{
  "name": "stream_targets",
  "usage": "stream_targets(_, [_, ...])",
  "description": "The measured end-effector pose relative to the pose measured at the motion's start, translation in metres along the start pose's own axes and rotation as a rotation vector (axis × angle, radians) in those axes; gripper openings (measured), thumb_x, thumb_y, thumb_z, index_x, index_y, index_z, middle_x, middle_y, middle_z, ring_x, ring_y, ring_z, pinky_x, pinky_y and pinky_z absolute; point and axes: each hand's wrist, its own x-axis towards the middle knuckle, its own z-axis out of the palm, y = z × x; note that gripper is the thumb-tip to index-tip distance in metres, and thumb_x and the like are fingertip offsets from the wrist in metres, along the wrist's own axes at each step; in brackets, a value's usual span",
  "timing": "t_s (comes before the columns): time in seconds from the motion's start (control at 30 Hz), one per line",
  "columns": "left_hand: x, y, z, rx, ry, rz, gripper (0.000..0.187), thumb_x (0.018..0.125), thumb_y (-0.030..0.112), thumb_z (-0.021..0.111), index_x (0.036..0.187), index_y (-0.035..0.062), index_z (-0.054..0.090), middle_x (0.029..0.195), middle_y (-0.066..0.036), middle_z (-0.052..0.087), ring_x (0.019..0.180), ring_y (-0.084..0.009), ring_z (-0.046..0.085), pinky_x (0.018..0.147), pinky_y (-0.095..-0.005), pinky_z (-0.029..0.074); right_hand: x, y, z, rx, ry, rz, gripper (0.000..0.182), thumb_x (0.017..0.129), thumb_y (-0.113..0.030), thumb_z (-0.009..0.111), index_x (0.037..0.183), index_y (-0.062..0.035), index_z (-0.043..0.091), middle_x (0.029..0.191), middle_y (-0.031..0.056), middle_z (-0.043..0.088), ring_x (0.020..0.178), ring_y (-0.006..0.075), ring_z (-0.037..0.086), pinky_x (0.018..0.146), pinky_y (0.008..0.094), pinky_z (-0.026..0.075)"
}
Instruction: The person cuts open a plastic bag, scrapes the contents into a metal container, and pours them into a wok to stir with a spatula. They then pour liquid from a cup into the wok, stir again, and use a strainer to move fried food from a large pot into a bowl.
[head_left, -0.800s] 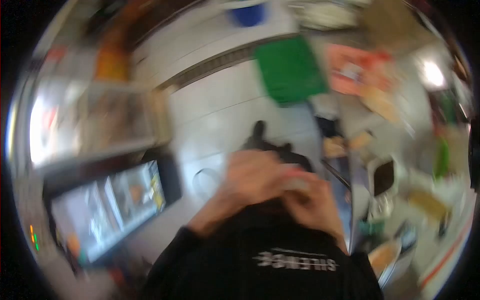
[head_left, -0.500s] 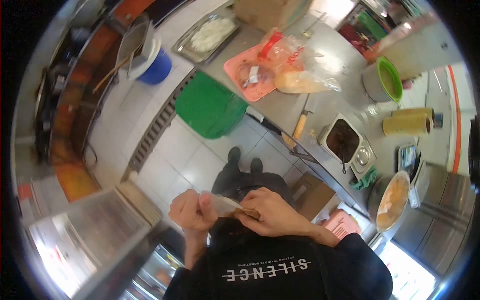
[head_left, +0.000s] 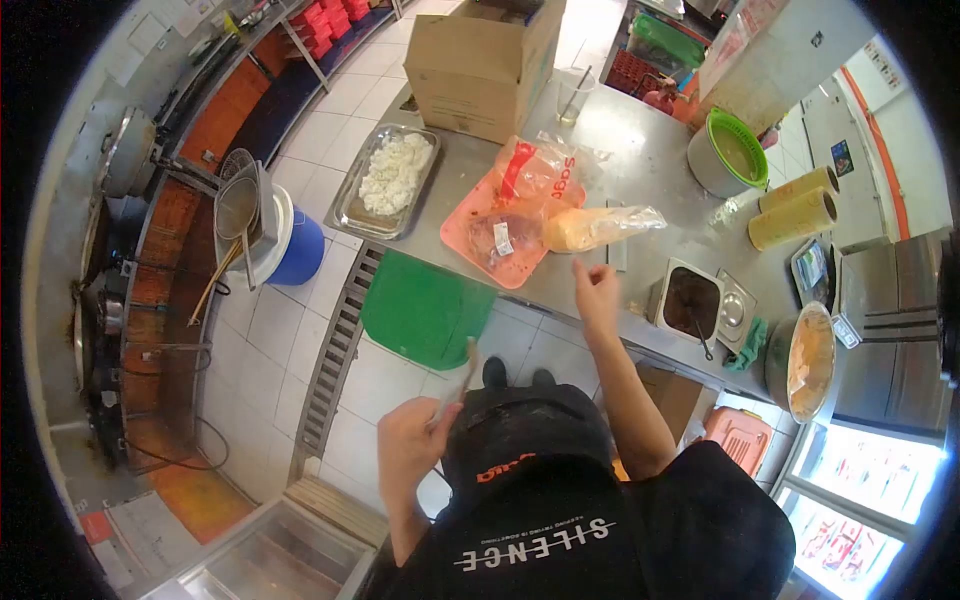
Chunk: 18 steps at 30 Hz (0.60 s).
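Note:
My left hand [head_left: 412,440] is closed in front of my body. It grips a thin, pale, narrow piece [head_left: 464,378], seen edge-on, that rises from the fingers with a brownish tip; its kind is hard to make out. Out over the front edge of the steel table is my right hand [head_left: 597,295], its fingers curled. Just beyond it lies a flat metal knife blade [head_left: 617,250], with the handle hidden under the hand. A clear bag with yellowish contents [head_left: 580,230] lies past the fingertips, beside a pink tray [head_left: 465,228] holding a wrapped, labelled packet [head_left: 500,240].
A green lid [head_left: 420,310] stands low by the table. Left of it are a floor drain [head_left: 335,355] and a blue bucket [head_left: 302,250]. On the table are a tray of white food [head_left: 345,215], a cardboard box [head_left: 465,85], a sauce tin [head_left: 690,300] and a large bowl [head_left: 800,360].
My right hand has left the left hand and stretched out to the table, over the knife handle. The left hand still grips the thin piece, now upright. The view has shifted.

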Motion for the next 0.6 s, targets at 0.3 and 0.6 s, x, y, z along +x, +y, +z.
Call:
stream_targets(0.3, [-0.023, -0.056, -0.038, -0.002, 0.262, -0.239, 0.033, 0.083, 0.017, 0.071, 0.064, -0.0002, 0.050, 0.058, -0.016, 0.048, 0.052, -0.0342, 0.049, 0.050, -0.0403, 0.037, 0.017, -0.082, 0.073, -0.353, -0.264, -0.550, 0.017, 0.085, -0.015, 0.063, 0.095, -0.0020, 0.059, 0.086, 0.0180, 0.064, 0.083, 0.0350, 0.064, 0.068, 0.0409, 0.049])
stream_targets(0.6, [-0.028, -0.048, -0.037, 0.050, 0.321, -0.388, 0.026, 0.085, 0.023, 0.070, 0.076, -0.0007, 0.064, 0.064, -0.018, 0.058, 0.056, -0.0369, 0.056, 0.054, -0.0434, 0.043, 0.232, -0.134, 0.100, -1.384, -0.364, -1.095, 0.021, 0.078, -0.006, 0.060, 0.099, -0.0059, 0.061, 0.094, 0.0137, 0.067, 0.101, 0.0332, 0.061, 0.094, 0.0547, 0.042])
